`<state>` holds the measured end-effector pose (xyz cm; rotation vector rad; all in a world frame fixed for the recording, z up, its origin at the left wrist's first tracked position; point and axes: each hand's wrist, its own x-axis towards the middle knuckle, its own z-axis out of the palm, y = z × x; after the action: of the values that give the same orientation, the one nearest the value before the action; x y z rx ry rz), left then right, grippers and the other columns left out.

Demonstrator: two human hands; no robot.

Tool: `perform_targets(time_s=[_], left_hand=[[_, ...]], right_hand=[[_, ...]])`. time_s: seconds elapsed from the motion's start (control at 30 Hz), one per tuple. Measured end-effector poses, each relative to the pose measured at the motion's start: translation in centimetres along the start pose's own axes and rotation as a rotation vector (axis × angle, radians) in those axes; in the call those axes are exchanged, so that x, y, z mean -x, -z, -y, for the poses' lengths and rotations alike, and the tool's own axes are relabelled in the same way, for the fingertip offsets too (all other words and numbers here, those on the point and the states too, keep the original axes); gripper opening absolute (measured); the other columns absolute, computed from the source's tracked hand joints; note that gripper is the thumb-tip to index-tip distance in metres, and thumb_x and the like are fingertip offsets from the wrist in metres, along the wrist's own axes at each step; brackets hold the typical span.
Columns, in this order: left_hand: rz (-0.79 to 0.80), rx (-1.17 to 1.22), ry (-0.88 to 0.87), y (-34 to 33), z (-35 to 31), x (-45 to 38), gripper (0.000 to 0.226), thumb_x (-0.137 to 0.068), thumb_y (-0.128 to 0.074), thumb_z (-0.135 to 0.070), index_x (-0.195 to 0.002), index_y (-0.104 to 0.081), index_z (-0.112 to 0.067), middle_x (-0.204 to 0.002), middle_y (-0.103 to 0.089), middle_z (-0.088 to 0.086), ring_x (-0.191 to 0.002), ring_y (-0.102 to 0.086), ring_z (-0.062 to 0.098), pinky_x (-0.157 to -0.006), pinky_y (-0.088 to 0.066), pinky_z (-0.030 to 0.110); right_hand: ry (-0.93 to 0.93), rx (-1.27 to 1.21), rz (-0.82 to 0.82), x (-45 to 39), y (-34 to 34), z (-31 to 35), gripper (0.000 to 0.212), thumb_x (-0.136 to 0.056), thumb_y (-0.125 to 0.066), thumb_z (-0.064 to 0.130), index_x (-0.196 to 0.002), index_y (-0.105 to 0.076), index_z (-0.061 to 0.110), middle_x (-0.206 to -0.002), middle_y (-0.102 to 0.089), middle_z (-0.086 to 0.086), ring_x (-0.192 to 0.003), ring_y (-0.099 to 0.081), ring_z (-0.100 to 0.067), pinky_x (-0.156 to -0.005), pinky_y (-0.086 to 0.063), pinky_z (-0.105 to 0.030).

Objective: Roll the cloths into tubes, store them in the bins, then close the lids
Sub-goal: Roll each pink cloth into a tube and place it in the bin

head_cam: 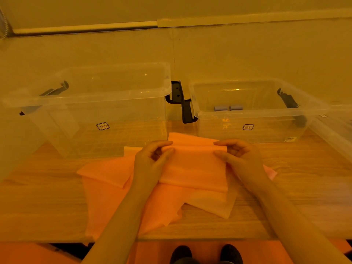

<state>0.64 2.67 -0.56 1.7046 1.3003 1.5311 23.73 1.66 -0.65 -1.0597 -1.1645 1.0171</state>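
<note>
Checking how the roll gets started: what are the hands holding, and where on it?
Both hands, left hand and right hand, pinch the far edge of the top orange cloth, one near each far corner, curling it over.

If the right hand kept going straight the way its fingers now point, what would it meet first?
The right hand pinches the far edge of the top orange cloth, fingers pointing left across it. Going straight on, it would probably first meet the left hand, which grips the same edge; their relative height is hard to judge.

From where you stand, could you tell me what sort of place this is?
Probably an indoor sorting or storage workstation: a wood-grain table against a plain wall, holding two clear plastic bins and orange cloths.
</note>
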Motion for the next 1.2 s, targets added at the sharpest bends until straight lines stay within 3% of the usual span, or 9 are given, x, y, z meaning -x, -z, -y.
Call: perform_targets(time_s=[0.13,0.37,0.5,0.73,0.9,1.1,1.2], left_hand=[[-0.003,0.026,0.002,-0.07,0.09,0.0,0.033,-0.083,-0.07,-0.01,-0.094,-0.063,-0.04,-0.093,-0.063,-0.012,-0.081,-0.057,0.003,-0.07,-0.047,0.014],[0.033,0.001,-0.022,0.08,0.21,0.03,0.039,-0.082,-0.071,-0.005,-0.096,-0.062,-0.04,-0.091,-0.06,-0.012,-0.078,-0.054,-0.003,-0.068,-0.046,0.012],[0.018,-0.021,-0.012,-0.01,0.07,0.02,0.032,-0.083,-0.07,-0.013,-0.095,-0.062,-0.041,-0.089,-0.06,-0.012,-0.077,-0.053,-0.005,-0.068,-0.046,0.011],[0.012,0.028,0.026,-0.07,0.24,-0.05,0.032,-0.083,-0.07,-0.012,-0.097,-0.062,-0.041,-0.101,-0.064,-0.011,-0.091,-0.06,0.003,-0.078,-0.052,0.021],[0.015,0.057,0.029,0.03,0.3,-0.07,0.036,-0.081,-0.072,-0.007,-0.096,-0.064,-0.039,-0.101,-0.065,-0.008,-0.091,-0.062,0.009,-0.08,-0.053,0.026],[-0.001,0.033,0.058,-0.14,0.19,-0.1,0.028,-0.084,-0.07,-0.013,-0.094,-0.064,-0.039,-0.091,-0.063,-0.008,-0.078,-0.056,-0.002,-0.07,-0.049,0.015],[-0.007,0.039,0.052,-0.17,0.28,-0.16,0.029,-0.085,-0.069,-0.012,-0.094,-0.064,-0.039,-0.09,-0.063,-0.008,-0.078,-0.056,-0.001,-0.068,-0.048,0.012]], right_hand=[[-0.021,-0.002,0.013,0.04,0.04,-0.02,0.026,-0.076,-0.073,0.001,-0.097,-0.071,0.016,-0.097,-0.074,0.009,-0.09,-0.07,-0.01,-0.07,-0.059,-0.026],[0.002,0.025,-0.051,-0.15,0.05,-0.24,0.012,-0.079,-0.071,0.012,-0.088,-0.071,0.02,-0.087,-0.074,0.001,-0.084,-0.071,-0.016,-0.072,-0.059,-0.031],[-0.001,0.025,-0.02,-0.08,0.08,-0.1,0.023,-0.077,-0.073,0.008,-0.095,-0.069,0.022,-0.089,-0.074,0.009,-0.086,-0.071,-0.012,-0.069,-0.059,-0.028],[-0.001,0.022,-0.017,-0.12,0.13,-0.33,0.025,-0.079,-0.071,0.002,-0.097,-0.07,0.02,-0.094,-0.074,0.006,-0.086,-0.071,-0.011,-0.07,-0.059,-0.028],[0.004,0.037,-0.035,-0.36,0.27,-0.69,0.027,-0.079,-0.072,0.005,-0.096,-0.069,0.025,-0.096,-0.073,0.002,-0.09,-0.07,-0.015,-0.073,-0.059,-0.033],[0.002,0.037,-0.027,-0.41,0.32,-0.79,0.031,-0.078,-0.074,0.002,-0.096,-0.071,0.027,-0.099,-0.074,0.005,-0.093,-0.07,-0.014,-0.073,-0.058,-0.032],[-0.011,0.016,-0.005,-0.29,0.35,-0.64,0.032,-0.078,-0.072,-0.001,-0.098,-0.071,0.024,-0.098,-0.074,0.011,-0.092,-0.07,-0.009,-0.071,-0.058,-0.025]])
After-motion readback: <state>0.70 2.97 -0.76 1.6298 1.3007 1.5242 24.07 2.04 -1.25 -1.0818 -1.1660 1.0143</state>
